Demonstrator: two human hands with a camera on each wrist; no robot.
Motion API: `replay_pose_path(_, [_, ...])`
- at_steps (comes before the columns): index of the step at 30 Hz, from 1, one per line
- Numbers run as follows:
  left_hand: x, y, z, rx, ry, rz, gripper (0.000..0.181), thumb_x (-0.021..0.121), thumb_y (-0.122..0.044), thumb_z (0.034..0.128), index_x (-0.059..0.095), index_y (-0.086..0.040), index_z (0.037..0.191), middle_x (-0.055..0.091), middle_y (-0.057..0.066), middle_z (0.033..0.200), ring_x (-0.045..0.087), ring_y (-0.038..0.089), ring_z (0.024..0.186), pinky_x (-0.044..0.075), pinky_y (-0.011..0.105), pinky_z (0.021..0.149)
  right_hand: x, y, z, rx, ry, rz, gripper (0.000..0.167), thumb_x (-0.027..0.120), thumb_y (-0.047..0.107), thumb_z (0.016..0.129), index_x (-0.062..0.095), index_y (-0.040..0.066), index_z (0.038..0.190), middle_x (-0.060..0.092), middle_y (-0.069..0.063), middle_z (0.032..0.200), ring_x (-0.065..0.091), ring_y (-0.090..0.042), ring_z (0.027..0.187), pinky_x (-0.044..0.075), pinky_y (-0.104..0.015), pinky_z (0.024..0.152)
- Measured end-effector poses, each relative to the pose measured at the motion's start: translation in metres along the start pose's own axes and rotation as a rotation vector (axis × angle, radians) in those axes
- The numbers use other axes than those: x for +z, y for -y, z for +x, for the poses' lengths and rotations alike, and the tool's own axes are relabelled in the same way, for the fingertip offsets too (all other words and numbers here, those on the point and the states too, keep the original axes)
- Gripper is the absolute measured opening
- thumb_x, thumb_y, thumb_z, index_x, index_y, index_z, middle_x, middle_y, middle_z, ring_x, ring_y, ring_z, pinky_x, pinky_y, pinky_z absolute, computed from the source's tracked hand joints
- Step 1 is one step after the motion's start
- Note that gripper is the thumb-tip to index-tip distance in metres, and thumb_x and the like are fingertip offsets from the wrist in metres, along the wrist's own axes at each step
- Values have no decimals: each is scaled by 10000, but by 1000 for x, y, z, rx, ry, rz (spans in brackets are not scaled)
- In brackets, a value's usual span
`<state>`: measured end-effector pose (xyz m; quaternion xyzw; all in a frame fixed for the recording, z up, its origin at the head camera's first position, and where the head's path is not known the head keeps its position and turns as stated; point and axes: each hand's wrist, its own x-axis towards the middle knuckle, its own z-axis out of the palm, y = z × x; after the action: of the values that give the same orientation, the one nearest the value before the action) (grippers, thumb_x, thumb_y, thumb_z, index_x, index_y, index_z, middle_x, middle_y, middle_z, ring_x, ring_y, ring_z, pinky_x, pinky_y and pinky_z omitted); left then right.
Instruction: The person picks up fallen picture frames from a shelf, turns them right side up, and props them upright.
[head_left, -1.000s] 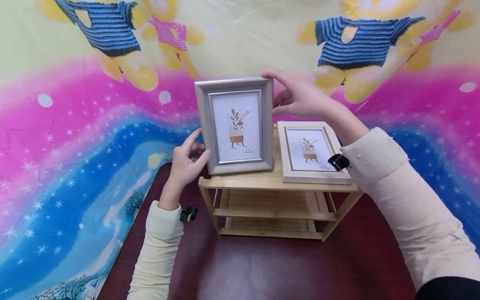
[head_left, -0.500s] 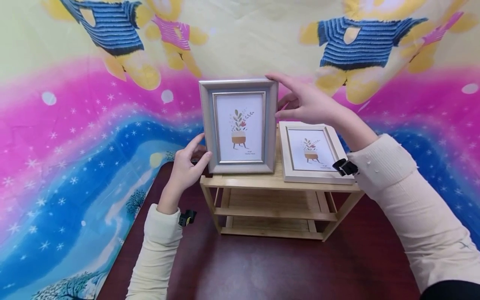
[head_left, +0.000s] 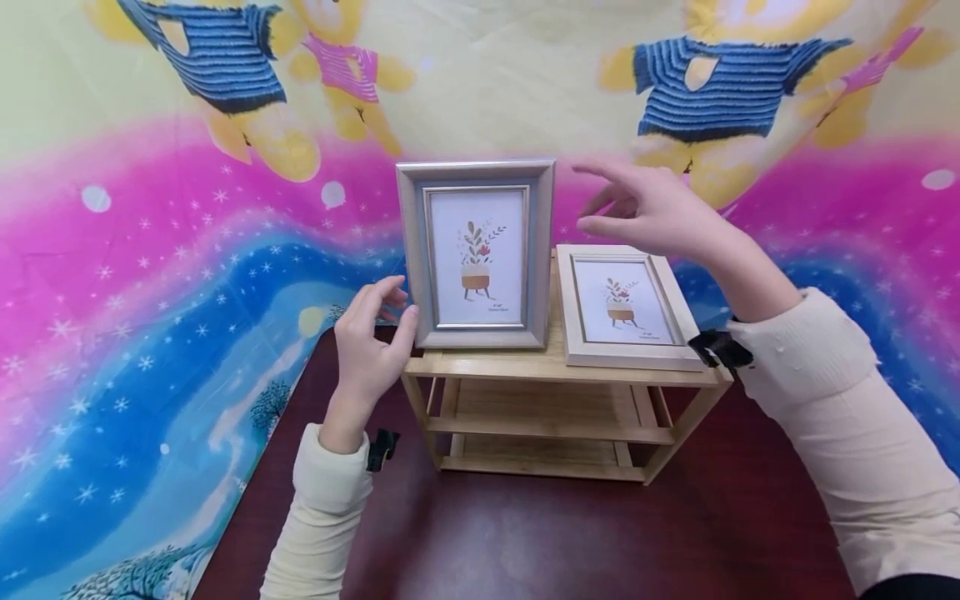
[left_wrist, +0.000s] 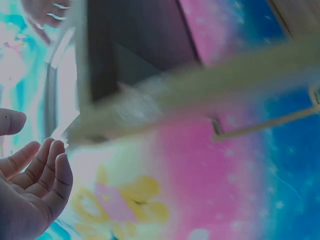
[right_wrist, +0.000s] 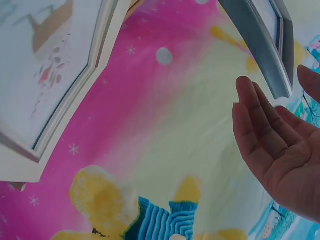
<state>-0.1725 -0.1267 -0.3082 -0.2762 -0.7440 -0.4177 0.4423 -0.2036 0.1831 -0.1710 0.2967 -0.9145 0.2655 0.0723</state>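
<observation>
Silver picture frame (head_left: 476, 250) stands upright on wooden rack (head_left: 487, 366), probably propped from behind, since my left hand (head_left: 369, 342), near its edge, and right hand (head_left: 648, 204), clear of it, hold nothing, fingers loose.

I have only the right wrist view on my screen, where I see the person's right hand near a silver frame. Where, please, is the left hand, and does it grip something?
Observer: The left hand is beside the left edge of the silver frame, gripping nothing.

Operator: Thank you. Of this frame I see only one corner. What is shown inside it?

Observer: In the head view, it shows a drawing of a plant in a pot with legs.
</observation>
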Motion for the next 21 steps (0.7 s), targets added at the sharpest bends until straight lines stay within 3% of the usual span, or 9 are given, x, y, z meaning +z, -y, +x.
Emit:
replay_pose_path(6, [10,-30,0,46,1,-66,219,618,-24,762,614,86,952,610,131,736,552,204,634,427,291,530,-2,-11,-26,62,-37,-52,360,600,243,879,579,43,1178,665,-79,819,624,-171,705,482,-255,608])
replay_pose_path(10, [22,-48,-2,46,60,-75,254,658,-77,754,618,84,947,619,121,723,560,186,618,447,289,516,-4,-16,-45,186,-44,-54,338,589,308,878,631,44,1085,657,-61,786,618,-170,684,451,-232,586])
replay_pose_path(14, [37,-62,-6,-7,150,-64,318,705,-121,739,618,60,985,632,118,742,594,182,660,490,290,584,-5,-27,-58,279,-28,-46,396,584,368,871,631,40,1087,658,-73,827,615,-207,724,464,-253,612])
replay_pose_path(21, [57,-74,-9,-105,275,-25,428,733,-193,734,607,47,1066,652,114,779,626,182,709,508,294,657,-4,-47,-71,356,15,-16,461,588,387,864,601,17,1138,662,-104,851,617,-192,699,480,-286,629])
